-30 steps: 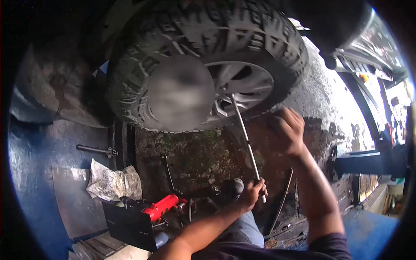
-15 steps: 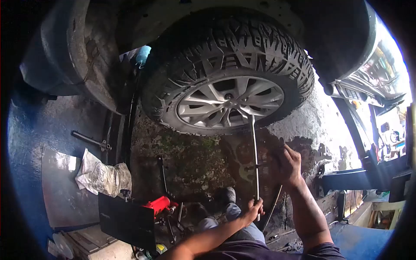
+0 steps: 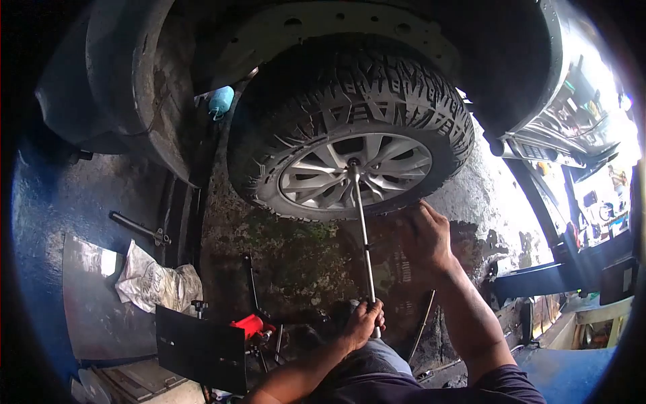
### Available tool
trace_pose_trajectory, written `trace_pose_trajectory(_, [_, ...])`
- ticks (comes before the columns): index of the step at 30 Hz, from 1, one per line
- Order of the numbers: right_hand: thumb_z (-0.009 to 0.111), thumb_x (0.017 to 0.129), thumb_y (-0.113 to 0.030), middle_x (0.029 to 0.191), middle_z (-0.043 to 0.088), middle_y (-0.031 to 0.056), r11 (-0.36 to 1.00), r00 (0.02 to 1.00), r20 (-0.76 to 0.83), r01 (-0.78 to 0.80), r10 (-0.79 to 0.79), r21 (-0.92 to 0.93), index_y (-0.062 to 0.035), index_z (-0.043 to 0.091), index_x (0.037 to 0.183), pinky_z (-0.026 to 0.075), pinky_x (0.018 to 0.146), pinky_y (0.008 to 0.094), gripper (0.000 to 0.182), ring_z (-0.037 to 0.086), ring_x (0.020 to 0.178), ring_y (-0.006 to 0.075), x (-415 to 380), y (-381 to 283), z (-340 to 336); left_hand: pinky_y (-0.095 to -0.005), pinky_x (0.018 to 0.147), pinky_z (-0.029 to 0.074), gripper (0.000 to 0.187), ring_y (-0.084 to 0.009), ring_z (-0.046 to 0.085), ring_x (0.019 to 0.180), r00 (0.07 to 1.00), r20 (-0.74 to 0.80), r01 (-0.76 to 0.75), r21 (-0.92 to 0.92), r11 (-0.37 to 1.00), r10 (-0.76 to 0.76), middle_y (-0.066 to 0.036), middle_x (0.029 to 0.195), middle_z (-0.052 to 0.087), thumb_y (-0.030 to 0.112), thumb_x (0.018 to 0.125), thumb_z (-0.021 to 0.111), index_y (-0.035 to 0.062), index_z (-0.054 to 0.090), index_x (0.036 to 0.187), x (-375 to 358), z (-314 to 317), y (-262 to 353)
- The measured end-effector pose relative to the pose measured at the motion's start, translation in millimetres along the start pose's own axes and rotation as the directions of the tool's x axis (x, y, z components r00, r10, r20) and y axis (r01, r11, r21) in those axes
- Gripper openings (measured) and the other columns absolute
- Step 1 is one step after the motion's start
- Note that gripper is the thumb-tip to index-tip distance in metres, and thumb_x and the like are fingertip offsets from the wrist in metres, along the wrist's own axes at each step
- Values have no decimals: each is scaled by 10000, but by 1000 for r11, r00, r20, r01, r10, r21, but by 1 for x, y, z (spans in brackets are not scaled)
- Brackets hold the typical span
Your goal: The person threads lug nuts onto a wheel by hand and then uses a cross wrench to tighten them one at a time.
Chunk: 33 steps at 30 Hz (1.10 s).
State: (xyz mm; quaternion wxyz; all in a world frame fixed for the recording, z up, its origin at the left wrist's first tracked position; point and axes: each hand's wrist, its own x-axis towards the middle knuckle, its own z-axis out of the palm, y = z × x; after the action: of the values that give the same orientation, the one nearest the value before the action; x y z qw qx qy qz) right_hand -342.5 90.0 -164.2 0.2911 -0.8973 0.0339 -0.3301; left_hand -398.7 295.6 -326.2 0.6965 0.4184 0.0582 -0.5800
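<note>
Stained ground underlies the wheel; left hand grips a bar, best kept steady; right hand, near the wheel, grip unclear.

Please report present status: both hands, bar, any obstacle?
Left hand grips metal bar near lower end. Right hand near tyre. Bar's upper end near wheel centre. No obstruction seen along bar.

Crumpled white sack, grey sheet, black panel beside red object, light-blue item

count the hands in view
2: the left hand grips the metal bar near its lower end; the right hand is near the tyre. No others show.
</note>
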Motion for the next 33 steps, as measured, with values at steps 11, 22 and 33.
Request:
trace_pose_trajectory(11, [696, 726, -122, 908, 614, 53, 932, 928, 271, 312, -257, -184, -94, 684, 937, 549, 621, 359, 213, 636, 841, 238, 38, -28, 5, -313, 634, 473, 165, -106, 458, 620, 997, -51, -59, -27, 998, 57, 26, 709, 441, 243, 1021, 482, 80, 503, 1002, 21, 0, 9])
trace_pose_trajectory(22, [573, 868, -222, 948, 680, 94, 654, 338, 576, -194, 744, -731, -78, 657, 1109, 546, 716, 363, 293, 662, 864, 232, -337, 259, -79, -300, 538, 435, 222, -89, 444, 575, 987, -158, -40, -96, 995, 25, 30, 698, 426, 299, 990, 538, 128, 440, 888, 47, -2, 3])
trace_pose_trajectory(33, [546, 964, -337, 890, 681, 120, 606, 374, 605, -761, 702, -232, 21, 614, 1150, 534, 751, 353, 409, 668, 856, 204, -328, 87, -7, -309, 618, 473, 173, -101, 479, 615, 997, -71, -31, -76, 997, 26, 26, 705, 462, 270, 988, 549, 125, 502, 907, 48, 10, 33])
